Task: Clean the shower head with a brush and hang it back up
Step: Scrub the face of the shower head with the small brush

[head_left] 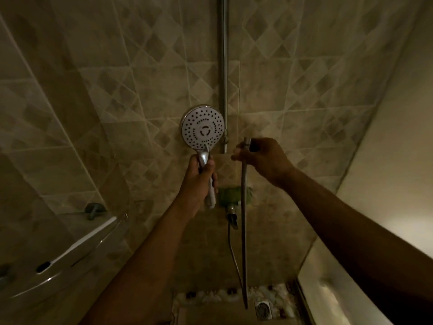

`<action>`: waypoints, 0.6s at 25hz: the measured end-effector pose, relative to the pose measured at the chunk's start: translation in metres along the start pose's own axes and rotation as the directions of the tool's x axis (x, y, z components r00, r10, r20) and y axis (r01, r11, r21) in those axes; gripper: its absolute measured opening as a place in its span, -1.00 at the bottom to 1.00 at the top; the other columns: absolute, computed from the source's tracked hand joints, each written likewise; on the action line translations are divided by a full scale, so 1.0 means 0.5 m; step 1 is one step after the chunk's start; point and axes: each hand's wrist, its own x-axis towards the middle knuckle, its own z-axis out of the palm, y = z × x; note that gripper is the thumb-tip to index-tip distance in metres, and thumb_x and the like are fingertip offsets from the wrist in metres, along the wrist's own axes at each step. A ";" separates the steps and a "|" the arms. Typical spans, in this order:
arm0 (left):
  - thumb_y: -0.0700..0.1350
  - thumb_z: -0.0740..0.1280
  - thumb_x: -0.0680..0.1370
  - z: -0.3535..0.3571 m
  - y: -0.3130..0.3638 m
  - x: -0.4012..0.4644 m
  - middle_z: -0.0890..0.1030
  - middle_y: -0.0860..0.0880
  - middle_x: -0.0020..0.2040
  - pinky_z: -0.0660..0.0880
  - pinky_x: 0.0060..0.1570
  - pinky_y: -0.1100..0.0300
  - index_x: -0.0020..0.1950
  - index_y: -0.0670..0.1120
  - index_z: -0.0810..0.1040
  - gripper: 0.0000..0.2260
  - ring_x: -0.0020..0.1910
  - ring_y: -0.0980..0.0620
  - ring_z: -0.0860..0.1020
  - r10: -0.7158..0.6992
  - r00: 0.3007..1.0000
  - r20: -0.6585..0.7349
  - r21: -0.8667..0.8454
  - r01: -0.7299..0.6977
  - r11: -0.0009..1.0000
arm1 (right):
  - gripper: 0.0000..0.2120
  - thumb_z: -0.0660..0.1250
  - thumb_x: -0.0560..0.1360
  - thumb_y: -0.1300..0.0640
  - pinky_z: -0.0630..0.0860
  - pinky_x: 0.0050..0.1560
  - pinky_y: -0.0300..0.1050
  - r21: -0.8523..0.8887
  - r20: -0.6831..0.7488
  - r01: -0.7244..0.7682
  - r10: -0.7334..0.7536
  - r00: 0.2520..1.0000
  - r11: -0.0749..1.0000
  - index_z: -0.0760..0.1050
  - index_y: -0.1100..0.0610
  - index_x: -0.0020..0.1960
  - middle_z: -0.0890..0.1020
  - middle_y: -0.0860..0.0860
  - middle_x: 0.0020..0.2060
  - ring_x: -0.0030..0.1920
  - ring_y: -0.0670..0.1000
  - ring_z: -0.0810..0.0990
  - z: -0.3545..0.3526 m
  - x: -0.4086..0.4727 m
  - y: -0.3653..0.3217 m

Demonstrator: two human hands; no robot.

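A round white shower head (203, 129) with dark nozzle holes faces me, its chrome handle pointing down. My left hand (199, 181) is wrapped around that handle, holding it upright in front of the tiled wall. No hose is visible at the handle's lower end. My right hand (264, 158) grips the top end of a metal hose (244, 219), which hangs straight down toward the floor. The two hands are apart, side by side. A white brush (77, 246) with a dark end lies on the glass shelf at the lower left.
A vertical chrome riser pipe (223, 66) runs up the wall behind the shower head. Below sit a green holder (228, 195) and a tap spout (232, 219). A curved glass shelf (58, 277) juts out at left. A floor drain (263, 308) lies at the bottom, with a pale wall at right.
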 end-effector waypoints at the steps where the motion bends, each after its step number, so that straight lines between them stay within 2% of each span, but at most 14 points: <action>1: -0.07 0.27 0.65 0.003 0.012 0.017 0.49 -0.06 -0.28 0.43 -0.25 0.04 0.18 0.07 0.46 -0.89 -0.34 0.00 0.46 -0.005 1.000 -0.010 -0.011 0.005 1.000 | -0.85 0.49 0.43 0.13 0.59 0.11 0.26 -0.022 0.022 0.044 -0.044 0.999 0.999 0.66 0.18 -0.06 0.72 0.15 -0.12 -0.03 0.19 0.70 -0.014 0.021 -0.022; 3: -0.09 0.26 0.66 0.018 0.059 0.069 0.48 -0.07 -0.29 0.43 -0.26 0.04 0.17 0.07 0.46 -0.90 -0.36 0.00 0.46 0.030 0.999 -0.028 -0.026 -0.031 0.999 | -0.85 0.49 0.43 0.16 0.61 0.10 0.23 -0.073 0.029 0.142 -0.140 0.990 0.987 0.64 0.22 -0.06 0.71 0.19 -0.12 -0.05 0.18 0.71 -0.054 0.077 -0.082; 6: -0.14 0.23 0.67 0.041 0.140 0.140 0.47 -0.09 -0.30 0.44 -0.36 0.11 0.17 0.03 0.44 -0.90 -0.41 0.01 0.45 0.119 0.992 -0.041 -0.005 -0.119 0.993 | -0.81 0.49 0.44 0.17 0.64 0.02 0.00 -0.235 0.078 0.292 -0.281 0.956 0.927 0.62 0.24 0.00 0.70 0.11 -0.12 -0.10 0.06 0.70 -0.118 0.152 -0.182; 8: -0.15 0.23 0.67 0.051 0.196 0.178 0.47 -0.10 -0.29 0.44 -0.41 0.14 0.17 0.03 0.44 -0.88 -0.42 0.01 0.46 0.197 0.979 -0.048 0.016 -0.197 0.980 | -0.80 0.50 0.43 0.08 0.53 -0.09 -0.17 -0.410 0.136 0.391 -0.369 0.919 0.824 0.62 0.15 -0.01 0.66 -0.04 -0.14 -0.16 -0.11 0.61 -0.154 0.196 -0.245; 11: -0.15 0.22 0.68 0.063 0.271 0.226 0.48 -0.08 -0.28 0.45 -0.42 0.14 0.23 -0.04 0.43 -0.86 -0.40 0.01 0.46 0.291 0.956 -0.040 0.053 -0.289 0.956 | -0.79 0.49 0.42 -0.05 0.38 -0.25 -0.33 -0.551 0.165 0.485 -0.481 0.861 0.679 0.52 0.01 -0.08 0.60 -0.08 -0.15 -0.18 -0.19 0.55 -0.203 0.259 -0.322; 13: -0.15 0.21 0.68 0.075 0.322 0.249 0.47 -0.08 -0.28 0.47 -0.42 0.16 0.24 -0.09 0.41 -0.85 -0.40 0.04 0.45 0.314 0.947 -0.061 0.052 -0.312 0.949 | -0.79 0.46 0.45 -0.05 0.40 -0.41 -0.40 -0.522 0.120 0.499 -0.520 0.846 0.692 0.49 0.01 -0.04 0.60 -0.05 -0.19 -0.34 -0.22 0.58 -0.233 0.298 -0.370; 15: -0.15 0.21 0.68 0.083 0.362 0.269 0.45 -0.09 -0.28 0.47 -0.44 0.22 0.25 -0.11 0.40 -0.84 -0.41 0.06 0.44 0.343 0.935 -0.092 0.049 -0.340 0.939 | -0.77 0.45 0.48 0.02 0.45 -0.53 -0.34 -0.407 0.041 0.494 -0.524 0.850 0.769 0.47 0.07 0.06 0.62 0.03 -0.22 -0.47 -0.16 0.61 -0.257 0.333 -0.418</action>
